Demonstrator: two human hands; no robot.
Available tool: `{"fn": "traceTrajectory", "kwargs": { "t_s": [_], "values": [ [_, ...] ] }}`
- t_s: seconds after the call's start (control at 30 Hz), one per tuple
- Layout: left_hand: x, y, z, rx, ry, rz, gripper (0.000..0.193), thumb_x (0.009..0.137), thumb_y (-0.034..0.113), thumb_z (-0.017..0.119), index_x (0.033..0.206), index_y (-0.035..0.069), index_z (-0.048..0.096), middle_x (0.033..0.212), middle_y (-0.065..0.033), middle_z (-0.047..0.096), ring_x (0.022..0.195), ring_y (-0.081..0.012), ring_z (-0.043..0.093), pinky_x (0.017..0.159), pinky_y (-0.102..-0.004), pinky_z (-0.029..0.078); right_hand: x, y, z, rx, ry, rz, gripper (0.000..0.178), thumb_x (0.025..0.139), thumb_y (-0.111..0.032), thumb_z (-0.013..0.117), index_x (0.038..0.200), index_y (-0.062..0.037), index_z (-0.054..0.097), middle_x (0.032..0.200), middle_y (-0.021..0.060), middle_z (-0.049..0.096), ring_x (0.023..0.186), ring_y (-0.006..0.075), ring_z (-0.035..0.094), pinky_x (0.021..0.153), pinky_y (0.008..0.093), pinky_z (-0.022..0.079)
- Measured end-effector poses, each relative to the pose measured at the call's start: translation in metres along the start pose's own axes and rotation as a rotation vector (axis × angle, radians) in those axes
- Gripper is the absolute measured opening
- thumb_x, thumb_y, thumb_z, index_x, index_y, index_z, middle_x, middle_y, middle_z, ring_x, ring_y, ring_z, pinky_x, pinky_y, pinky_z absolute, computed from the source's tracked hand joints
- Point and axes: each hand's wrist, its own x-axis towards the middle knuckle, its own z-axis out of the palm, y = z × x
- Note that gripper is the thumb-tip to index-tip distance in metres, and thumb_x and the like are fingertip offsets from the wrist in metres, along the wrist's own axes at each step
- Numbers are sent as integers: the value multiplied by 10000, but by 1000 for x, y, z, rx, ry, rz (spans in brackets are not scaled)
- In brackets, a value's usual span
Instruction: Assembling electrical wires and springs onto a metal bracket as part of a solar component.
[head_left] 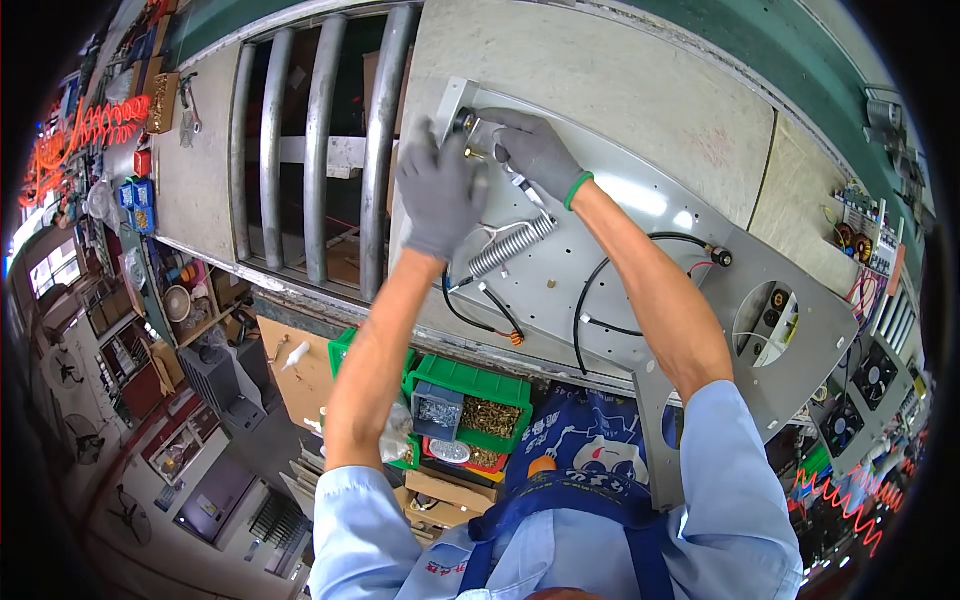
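A large grey sheet-metal panel (640, 200) with small holes lies on the conveyor table. At its far left corner, my right hand (530, 150), in a grey glove with a green cuff, is closed with its fingertips at a round dark-and-metal fitting (466, 121). My left hand (440, 195), also gloved, hovers beside the fitting, its fingers smeared by motion. A slim dark-and-silver piece (524, 187) extends below my right hand toward a coiled silver spring-like part (512, 247). Whether my right hand holds that piece is hidden.
Black cables (585, 300) lie on the panel, near a round black connector (721, 257). Steel rollers (325, 150) stand left of the panel. Below the table edge are green bins (498, 440) of small fasteners. Black fans (872, 378) sit at the far right.
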Motion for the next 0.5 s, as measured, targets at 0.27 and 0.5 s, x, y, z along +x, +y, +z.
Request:
{"fn": "traceTrajectory", "kwargs": {
  "t_s": [0.27,0.5],
  "values": [
    [-59,84,14,-237,-406,-190,456,766,371,789,1051,67,604,1022,-119,615,949,-308,575,796,-458,446,11,-15,-13,-180,-121,54,422,964,-165,469,1347,-83,626,745,16,557,556,61,414,494,233,361],
    [-59,49,17,-465,-176,-148,342,844,303,743,1009,38,603,920,-158,613,811,-358,578,698,-457,459,7,-11,-23,77,-33,-13,393,921,-17,504,1294,51,605,977,143,674,790,180,693,703,284,580]
  ]
}}
